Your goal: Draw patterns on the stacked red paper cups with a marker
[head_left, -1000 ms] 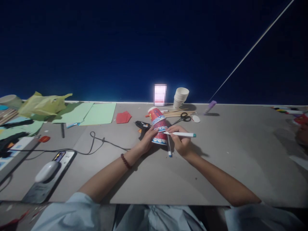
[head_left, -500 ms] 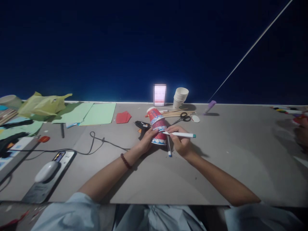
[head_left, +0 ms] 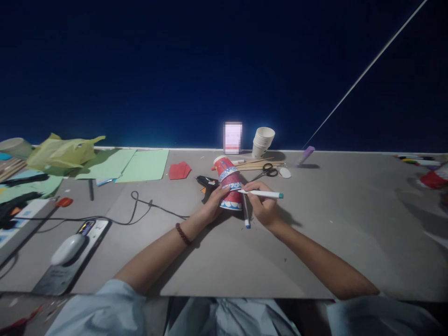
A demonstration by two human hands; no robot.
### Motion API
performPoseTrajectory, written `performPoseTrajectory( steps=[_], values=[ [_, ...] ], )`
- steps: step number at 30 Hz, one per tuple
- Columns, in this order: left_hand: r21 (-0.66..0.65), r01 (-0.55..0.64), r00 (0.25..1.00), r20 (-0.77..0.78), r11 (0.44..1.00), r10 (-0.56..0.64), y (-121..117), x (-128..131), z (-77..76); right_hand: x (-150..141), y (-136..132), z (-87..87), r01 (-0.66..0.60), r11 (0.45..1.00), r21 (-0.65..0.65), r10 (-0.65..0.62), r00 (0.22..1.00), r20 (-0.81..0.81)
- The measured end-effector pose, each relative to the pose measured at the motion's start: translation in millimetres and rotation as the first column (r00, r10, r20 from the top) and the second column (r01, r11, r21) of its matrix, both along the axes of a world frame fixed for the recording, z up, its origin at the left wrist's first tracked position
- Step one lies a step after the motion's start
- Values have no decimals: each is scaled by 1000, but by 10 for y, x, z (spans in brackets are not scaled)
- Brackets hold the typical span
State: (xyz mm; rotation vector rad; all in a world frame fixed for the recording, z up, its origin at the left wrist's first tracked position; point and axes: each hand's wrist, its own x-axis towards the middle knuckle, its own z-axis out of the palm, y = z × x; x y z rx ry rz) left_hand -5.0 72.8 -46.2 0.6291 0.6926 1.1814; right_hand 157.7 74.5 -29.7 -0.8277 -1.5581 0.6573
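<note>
A stack of paper cups (head_left: 229,177), coloured red with blue and white patterns, leans tilted in front of me. My left hand (head_left: 214,205) is closed around its lower left side. In my right hand (head_left: 263,207) is a white marker (head_left: 264,193) with a green end, its tip against or very near the lowest cup; exact contact is too small to tell. Below that hand, a second marker (head_left: 247,218) with a blue end lies on the table. Just left of the cups rests a black glue gun (head_left: 208,186), partly hidden behind my left hand.
Behind the cups are scissors (head_left: 269,171), wooden sticks (head_left: 257,165), stacked white cups (head_left: 263,142) and a lit, blurred screen (head_left: 233,138). Leftward lie red paper (head_left: 179,171), green sheets (head_left: 143,165), a cable (head_left: 119,223), a phone (head_left: 58,280) and a power strip (head_left: 26,226). Another person's hand (head_left: 441,193) shows at far right.
The stack's top has tipped slightly left in my left hand. The marker in my right hand has shifted a little. At far right, the other person's red object has moved further into view.
</note>
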Motion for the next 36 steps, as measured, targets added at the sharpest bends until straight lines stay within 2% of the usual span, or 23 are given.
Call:
performPoseTrajectory(
  steps=[8,18,36],
  values=[
    [-9,-3,1000,-1,1000,3,-6,2,23,-4,6,6,10,1000,20,-10,1000,21],
    [12,11,1000,-5,1000,-11,4,-7,9,-2,-2,0,-48,999,27,47,999,14],
    [-4,10,1000,0,1000,-10,-1,-2,-2,-13,-10,18,-35,999,-9,35,999,-15]
  ],
)
